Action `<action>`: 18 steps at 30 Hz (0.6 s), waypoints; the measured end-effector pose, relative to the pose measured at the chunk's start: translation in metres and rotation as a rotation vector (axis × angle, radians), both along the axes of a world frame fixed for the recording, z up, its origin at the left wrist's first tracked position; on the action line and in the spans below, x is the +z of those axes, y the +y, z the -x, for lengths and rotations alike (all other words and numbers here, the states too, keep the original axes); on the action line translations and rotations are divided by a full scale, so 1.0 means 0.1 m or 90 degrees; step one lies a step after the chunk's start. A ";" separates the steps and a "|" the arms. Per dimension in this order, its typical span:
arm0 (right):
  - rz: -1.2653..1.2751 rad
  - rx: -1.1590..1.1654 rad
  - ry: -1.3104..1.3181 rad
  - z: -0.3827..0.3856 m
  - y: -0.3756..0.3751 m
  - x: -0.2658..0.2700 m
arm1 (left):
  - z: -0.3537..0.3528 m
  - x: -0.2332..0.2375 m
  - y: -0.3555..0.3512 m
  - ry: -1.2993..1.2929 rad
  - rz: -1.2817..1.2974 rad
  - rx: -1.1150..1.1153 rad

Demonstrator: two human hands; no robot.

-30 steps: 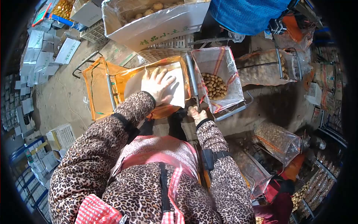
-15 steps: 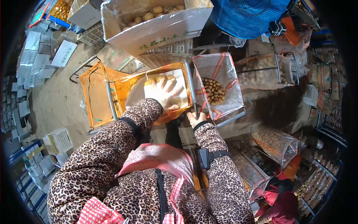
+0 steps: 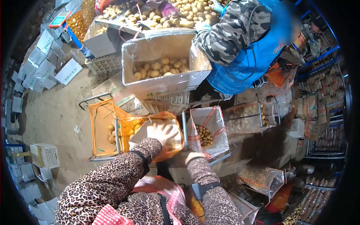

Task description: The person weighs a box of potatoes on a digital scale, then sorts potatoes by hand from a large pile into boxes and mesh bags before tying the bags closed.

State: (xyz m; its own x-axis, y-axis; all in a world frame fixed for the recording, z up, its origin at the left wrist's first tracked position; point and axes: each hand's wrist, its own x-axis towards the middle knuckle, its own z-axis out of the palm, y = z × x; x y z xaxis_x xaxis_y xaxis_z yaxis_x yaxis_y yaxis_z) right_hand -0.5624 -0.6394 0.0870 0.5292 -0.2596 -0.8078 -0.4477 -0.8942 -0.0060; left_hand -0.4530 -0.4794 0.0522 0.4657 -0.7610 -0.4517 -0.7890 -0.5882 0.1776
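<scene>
My left hand [image 3: 162,134] lies with fingers spread on a pale, flat, sheet-like piece [image 3: 144,131] inside the mouth of an orange mesh bag [image 3: 134,118]. Yellow potatoes show beside that piece, and part of it is hidden under the hand. My right hand [image 3: 194,156] is low between the orange bag and a clear plastic bag [image 3: 215,129] with red stripes. Its fingers are blurred, near the clear bag's lower left corner, so their grip cannot be made out. Small potatoes [image 3: 204,135] lie inside the clear bag.
Ahead stands a plastic-lined carton [image 3: 165,80] of potatoes, with a potato-covered sorting surface [image 3: 187,13] behind it. A co-worker in a blue vest [image 3: 240,71] leans there. Metal bag frames [image 3: 117,137] stand around me. Filled bags [image 3: 258,178] are at right, white crates [image 3: 47,155] at left.
My view has tilted up, bringing the co-worker and sorting surface into sight. My left hand stays spread on the pale piece. My right hand has shifted slightly and blurred.
</scene>
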 end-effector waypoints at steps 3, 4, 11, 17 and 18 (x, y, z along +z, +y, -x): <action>0.005 -0.013 0.062 0.28 -0.15 0.00 | -0.01 -0.06 -0.02 -0.006 0.044 0.015; 0.005 -0.021 0.076 0.43 -0.20 -0.10 | -0.01 -0.04 -0.01 0.006 0.037 0.024; -0.103 0.128 -0.460 0.04 0.44 -0.31 | -0.08 -0.23 0.17 -0.006 0.075 0.024; -0.072 0.262 -0.364 -0.56 0.79 -0.83 | 0.25 0.58 1.35 -0.010 0.524 0.211; -0.087 0.280 -0.302 -0.62 0.90 -0.58 | 0.38 0.88 1.59 0.064 0.517 0.306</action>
State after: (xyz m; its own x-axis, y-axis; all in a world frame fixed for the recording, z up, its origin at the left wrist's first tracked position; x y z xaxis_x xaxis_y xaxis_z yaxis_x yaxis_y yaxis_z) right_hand -0.5002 -0.5493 0.0289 0.8691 0.1504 -0.4712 0.0384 -0.9703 -0.2389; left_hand -0.4909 -0.3207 0.1404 0.7988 -0.5968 0.0758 -0.4528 -0.5135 0.7289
